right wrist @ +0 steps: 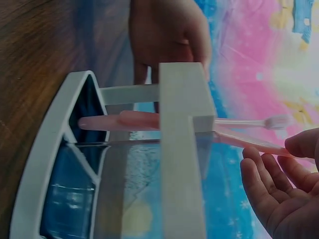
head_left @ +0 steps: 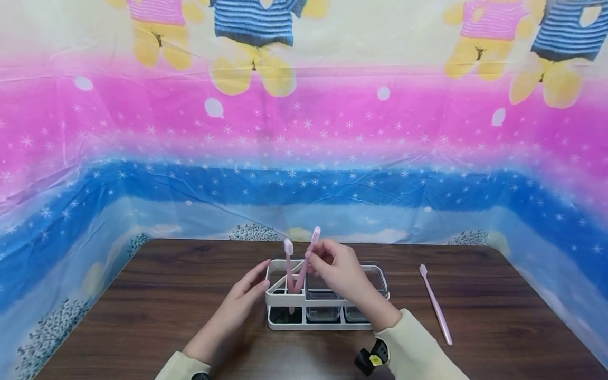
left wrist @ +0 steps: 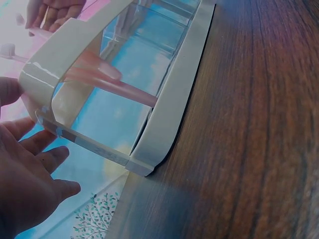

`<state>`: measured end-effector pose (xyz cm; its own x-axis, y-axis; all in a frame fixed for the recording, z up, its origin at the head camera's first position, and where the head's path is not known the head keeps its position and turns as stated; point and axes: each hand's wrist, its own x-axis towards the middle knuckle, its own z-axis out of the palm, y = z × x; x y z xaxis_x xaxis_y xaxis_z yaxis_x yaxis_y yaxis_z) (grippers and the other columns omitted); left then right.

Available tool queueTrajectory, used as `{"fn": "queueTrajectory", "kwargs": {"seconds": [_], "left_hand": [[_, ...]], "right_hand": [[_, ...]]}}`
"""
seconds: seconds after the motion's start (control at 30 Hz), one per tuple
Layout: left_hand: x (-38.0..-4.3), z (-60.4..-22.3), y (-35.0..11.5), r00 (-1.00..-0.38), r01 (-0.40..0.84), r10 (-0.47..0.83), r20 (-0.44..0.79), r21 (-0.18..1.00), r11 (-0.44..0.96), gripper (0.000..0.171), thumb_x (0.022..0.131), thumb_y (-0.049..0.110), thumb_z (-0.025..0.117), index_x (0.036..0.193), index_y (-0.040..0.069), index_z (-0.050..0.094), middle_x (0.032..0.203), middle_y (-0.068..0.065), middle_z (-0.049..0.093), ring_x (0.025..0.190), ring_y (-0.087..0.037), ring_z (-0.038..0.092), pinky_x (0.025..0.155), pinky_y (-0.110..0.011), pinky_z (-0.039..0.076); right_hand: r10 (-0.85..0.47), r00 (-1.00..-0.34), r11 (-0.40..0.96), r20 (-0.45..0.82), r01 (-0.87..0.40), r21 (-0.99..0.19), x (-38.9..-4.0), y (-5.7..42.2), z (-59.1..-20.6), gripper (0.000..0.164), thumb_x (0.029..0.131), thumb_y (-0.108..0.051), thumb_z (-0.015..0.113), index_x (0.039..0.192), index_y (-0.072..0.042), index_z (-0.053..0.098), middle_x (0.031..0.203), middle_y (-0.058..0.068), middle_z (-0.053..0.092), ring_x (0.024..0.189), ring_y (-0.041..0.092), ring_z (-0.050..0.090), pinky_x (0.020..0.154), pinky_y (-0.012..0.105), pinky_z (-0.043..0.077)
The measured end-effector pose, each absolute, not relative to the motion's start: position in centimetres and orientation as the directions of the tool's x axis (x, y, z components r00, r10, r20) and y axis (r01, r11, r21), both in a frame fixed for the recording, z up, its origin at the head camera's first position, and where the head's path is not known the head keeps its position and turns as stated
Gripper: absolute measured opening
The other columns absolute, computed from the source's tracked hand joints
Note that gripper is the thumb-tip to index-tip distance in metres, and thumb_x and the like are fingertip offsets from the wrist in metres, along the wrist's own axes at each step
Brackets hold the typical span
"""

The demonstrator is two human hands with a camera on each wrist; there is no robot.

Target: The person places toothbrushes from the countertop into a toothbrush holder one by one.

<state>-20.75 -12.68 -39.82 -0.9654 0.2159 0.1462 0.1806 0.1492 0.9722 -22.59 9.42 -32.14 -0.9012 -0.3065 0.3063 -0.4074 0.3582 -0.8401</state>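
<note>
A white toothbrush holder (head_left: 332,302) with clear cups (head_left: 323,314) stands on the table. One pink toothbrush (head_left: 288,262) is upright in its left section, its handle end down at the base. My right hand (head_left: 343,268) pinches another pink toothbrush (head_left: 301,275) just below the head, between thumb and fingers. This one tilts rightward, with its handle inside the same section and its lower end above the base, as the left wrist view shows. At the holder's left end, my left hand (head_left: 241,296) touches the frame with extended fingers (left wrist: 37,142).
A further pink toothbrush (head_left: 436,306) lies on the brown wooden table (head_left: 190,285), right of the holder. Behind the table hangs a printed cloth (head_left: 332,184) in pink and blue. A small black device (head_left: 372,359) sits at my right cuff.
</note>
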Motion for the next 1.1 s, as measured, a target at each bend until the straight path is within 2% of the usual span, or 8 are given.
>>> {"fn": "queueTrajectory", "kwargs": {"seconds": [0.37, 0.6, 1.1], "left_hand": [[-20.5, -39.8, -12.7, -0.964, 0.187, 0.22, 0.149, 0.969, 0.163, 0.05, 0.093, 0.028, 0.046, 0.139, 0.013, 0.032, 0.145, -0.013, 0.029, 0.133, -0.03, 0.025, 0.105, -0.049, 0.026], [-20.4, -39.9, -12.5, -0.965, 0.187, 0.213, 0.154, 0.972, 0.145, 0.05, 0.093, 0.026, 0.046, 0.139, 0.011, 0.032, 0.144, -0.013, 0.029, 0.133, -0.029, 0.026, 0.105, -0.049, 0.026], [-20.2, -39.6, -12.5, -0.965, 0.181, 0.221, 0.143, 0.97, 0.162, 0.05, 0.094, 0.029, 0.045, 0.139, 0.014, 0.032, 0.145, -0.012, 0.029, 0.133, -0.029, 0.025, 0.105, -0.049, 0.025]], "right_hand": [[-0.327, -0.886, 0.487, 0.329, -0.456, -0.745, -22.5, 9.2, -33.6, 0.006, 0.087, -0.019, 0.058, 0.088, -0.015, 0.061, 0.074, -0.005, 0.06, 0.062, 0.011, 0.051, 0.051, 0.023, 0.044], [-0.348, -0.883, 0.504, 0.316, -0.46, -0.731, -22.3, 9.2, -34.0, 0.007, 0.087, -0.019, 0.057, 0.09, -0.015, 0.062, 0.074, -0.006, 0.06, 0.062, 0.01, 0.051, 0.052, 0.023, 0.045], [-0.345, -0.884, 0.519, 0.315, -0.46, -0.721, -22.7, 9.2, -34.2, 0.008, 0.086, -0.02, 0.058, 0.091, -0.015, 0.061, 0.076, -0.007, 0.061, 0.064, 0.009, 0.052, 0.054, 0.023, 0.046]]}}
